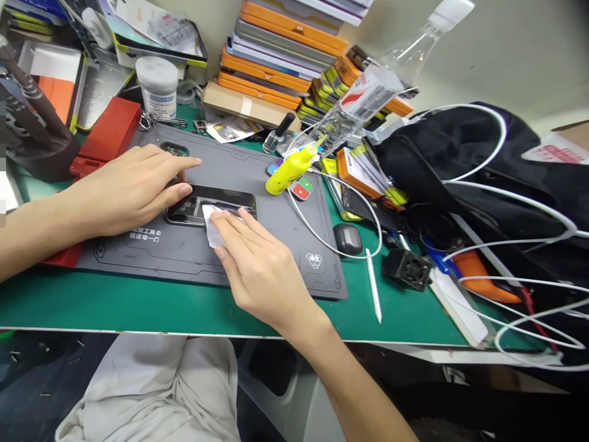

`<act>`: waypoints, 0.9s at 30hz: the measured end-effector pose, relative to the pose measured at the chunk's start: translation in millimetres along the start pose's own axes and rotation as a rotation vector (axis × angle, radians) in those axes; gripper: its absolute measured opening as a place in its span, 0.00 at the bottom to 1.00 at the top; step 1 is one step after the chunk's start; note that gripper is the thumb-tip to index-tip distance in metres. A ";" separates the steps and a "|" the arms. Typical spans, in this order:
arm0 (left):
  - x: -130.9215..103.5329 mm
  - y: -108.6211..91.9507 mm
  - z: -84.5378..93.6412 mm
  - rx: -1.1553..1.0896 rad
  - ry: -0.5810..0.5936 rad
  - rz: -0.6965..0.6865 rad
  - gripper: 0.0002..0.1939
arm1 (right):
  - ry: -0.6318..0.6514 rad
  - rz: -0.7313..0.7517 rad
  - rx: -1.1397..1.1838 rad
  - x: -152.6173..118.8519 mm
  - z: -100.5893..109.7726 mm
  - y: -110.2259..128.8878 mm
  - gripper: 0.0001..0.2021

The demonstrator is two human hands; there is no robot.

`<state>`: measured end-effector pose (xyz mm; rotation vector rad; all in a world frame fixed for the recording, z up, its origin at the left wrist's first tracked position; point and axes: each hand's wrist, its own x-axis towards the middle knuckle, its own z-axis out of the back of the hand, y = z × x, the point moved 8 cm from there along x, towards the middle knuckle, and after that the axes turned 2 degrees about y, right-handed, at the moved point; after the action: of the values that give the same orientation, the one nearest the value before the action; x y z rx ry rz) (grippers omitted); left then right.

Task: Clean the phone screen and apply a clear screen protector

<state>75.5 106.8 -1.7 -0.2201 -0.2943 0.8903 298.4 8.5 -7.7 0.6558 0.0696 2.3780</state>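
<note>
A phone (188, 209) with a dark glossy face lies flat on a grey work mat (294, 264). My right hand (262, 264) presses a white wipe (212, 230) against the phone's face, with its fingers together over the wipe and covering much of that end. At the phone's other end, my left hand (133, 187) is open, index finger stretched out and thumb at the phone's upper left corner. Its other fingers are partly hidden. Just beyond the left hand, a dark phone-like part (175, 149) lies on the mat.
A yellow bottle (291, 170) and a white cable (338, 250) lie right of the phone. Farther right are a black earbud case (348, 239), a white stylus (373, 288) and a black bag (460, 153). Orange boxes (271, 80) stack at the back; a red tool (108, 132) sits left.
</note>
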 end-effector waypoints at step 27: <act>-5.6 1.0 27.9 0.077 -0.073 0.202 0.46 | 0.196 0.069 0.059 53.4 -26.5 20.8 0.26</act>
<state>61.9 104.9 23.3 -0.1479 -0.3087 1.1096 238.6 28.1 -3.0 0.4568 0.2063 2.5093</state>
